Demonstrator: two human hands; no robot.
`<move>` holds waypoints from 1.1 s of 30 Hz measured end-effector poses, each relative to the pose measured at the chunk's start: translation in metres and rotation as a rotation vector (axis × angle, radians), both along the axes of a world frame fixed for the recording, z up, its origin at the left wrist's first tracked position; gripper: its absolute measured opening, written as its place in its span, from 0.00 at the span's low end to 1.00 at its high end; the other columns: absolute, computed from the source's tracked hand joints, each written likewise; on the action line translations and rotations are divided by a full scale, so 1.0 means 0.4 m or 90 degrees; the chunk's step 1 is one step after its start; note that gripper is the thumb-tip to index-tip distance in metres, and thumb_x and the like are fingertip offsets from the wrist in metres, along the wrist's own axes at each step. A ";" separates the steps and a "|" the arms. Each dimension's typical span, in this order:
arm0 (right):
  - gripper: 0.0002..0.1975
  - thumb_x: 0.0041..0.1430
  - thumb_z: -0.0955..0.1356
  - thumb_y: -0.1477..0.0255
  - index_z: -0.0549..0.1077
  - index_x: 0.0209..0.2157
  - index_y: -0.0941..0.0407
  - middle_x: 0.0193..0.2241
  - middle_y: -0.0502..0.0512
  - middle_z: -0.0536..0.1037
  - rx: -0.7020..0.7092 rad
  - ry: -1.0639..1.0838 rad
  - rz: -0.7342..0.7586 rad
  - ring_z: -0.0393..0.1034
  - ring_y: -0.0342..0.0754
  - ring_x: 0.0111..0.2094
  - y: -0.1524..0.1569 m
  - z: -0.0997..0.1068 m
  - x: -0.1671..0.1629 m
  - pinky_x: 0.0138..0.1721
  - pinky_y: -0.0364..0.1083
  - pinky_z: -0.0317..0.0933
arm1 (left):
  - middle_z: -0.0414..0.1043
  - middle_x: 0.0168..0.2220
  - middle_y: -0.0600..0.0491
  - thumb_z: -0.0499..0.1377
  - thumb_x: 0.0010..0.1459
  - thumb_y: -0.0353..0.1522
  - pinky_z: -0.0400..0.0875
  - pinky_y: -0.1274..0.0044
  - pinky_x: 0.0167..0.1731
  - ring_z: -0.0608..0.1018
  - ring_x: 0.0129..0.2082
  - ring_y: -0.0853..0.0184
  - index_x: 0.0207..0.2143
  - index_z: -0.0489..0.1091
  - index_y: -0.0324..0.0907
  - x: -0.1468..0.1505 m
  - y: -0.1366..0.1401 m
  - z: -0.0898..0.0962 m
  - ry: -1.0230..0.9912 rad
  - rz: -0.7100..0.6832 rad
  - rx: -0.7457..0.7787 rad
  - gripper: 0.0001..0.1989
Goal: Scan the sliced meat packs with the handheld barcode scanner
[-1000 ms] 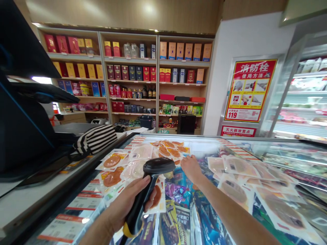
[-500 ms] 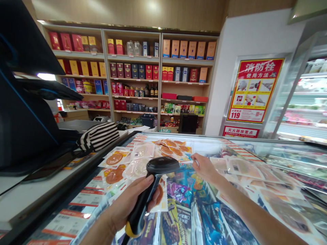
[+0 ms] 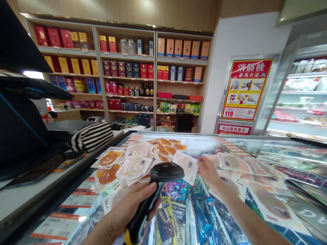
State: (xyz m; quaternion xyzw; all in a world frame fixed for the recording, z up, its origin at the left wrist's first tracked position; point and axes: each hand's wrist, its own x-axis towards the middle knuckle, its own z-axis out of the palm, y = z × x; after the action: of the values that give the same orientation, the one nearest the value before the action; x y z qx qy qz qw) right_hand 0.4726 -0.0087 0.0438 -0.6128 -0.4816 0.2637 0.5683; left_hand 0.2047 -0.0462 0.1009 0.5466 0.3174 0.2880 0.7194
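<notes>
My left hand (image 3: 133, 202) is wrapped round the handle of a black barcode scanner (image 3: 167, 172) with a yellow band near its base. Just right of the scanner head, my right hand (image 3: 208, 170) pinches the edge of a flat clear packet (image 3: 184, 163) with a small barcode label. Part of that packet is hidden behind the scanner. Left of it, pale sealed packets (image 3: 134, 166) lie heaped on the glass freezer top, with orange-coloured packets (image 3: 168, 148) behind them. More pale packets (image 3: 237, 165) are spread out to the right of my right hand.
Under the glass lie colourful ice-cream wrappers (image 3: 168, 217). A black-and-white striped bag (image 3: 93, 136) and a dark checkout terminal (image 3: 20, 119) stand on the left counter. Price tags (image 3: 60, 224) line the freezer's left side. Shelves of boxed goods (image 3: 125, 69) rise behind.
A pale packet with its barcode facing me now shows in my right hand, beside the scanner. The scanner has shifted slightly right and down. An orange packet behind the scanner is no longer seen there.
</notes>
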 end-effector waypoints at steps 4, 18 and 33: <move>0.07 0.46 0.57 0.67 0.56 0.28 0.54 0.15 0.44 0.64 0.005 -0.010 -0.010 0.65 0.43 0.18 -0.004 -0.002 -0.007 0.19 0.42 0.60 | 0.64 0.17 0.54 0.53 0.45 0.43 0.54 0.82 0.15 0.65 0.14 0.74 0.24 0.60 0.38 0.003 -0.001 0.003 0.010 -0.011 -0.025 0.15; 0.11 0.47 0.56 0.68 0.63 0.30 0.58 0.20 0.55 0.69 0.050 -0.371 -0.447 0.63 0.46 0.21 -0.099 0.129 0.179 0.22 0.43 0.54 | 0.63 0.20 0.54 0.49 0.50 0.40 0.54 0.82 0.17 0.63 0.16 0.75 0.24 0.61 0.38 -0.010 0.014 -0.007 -0.012 0.012 0.032 0.13; 0.12 0.48 0.59 0.66 0.67 0.31 0.55 0.34 0.53 0.72 0.043 -0.715 -0.130 0.64 0.46 0.37 -0.077 0.052 0.074 0.39 0.45 0.53 | 0.62 0.18 0.55 0.48 0.50 0.41 0.55 0.82 0.17 0.62 0.16 0.75 0.20 0.63 0.37 -0.040 0.031 0.019 -0.049 0.050 0.008 0.17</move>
State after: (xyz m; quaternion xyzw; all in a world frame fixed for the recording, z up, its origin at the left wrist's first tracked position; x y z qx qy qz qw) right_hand 0.5022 -0.0397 0.0647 -0.6841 -0.6560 -0.1743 0.2671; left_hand 0.1888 -0.0337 0.1084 0.5270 0.3092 0.3389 0.7154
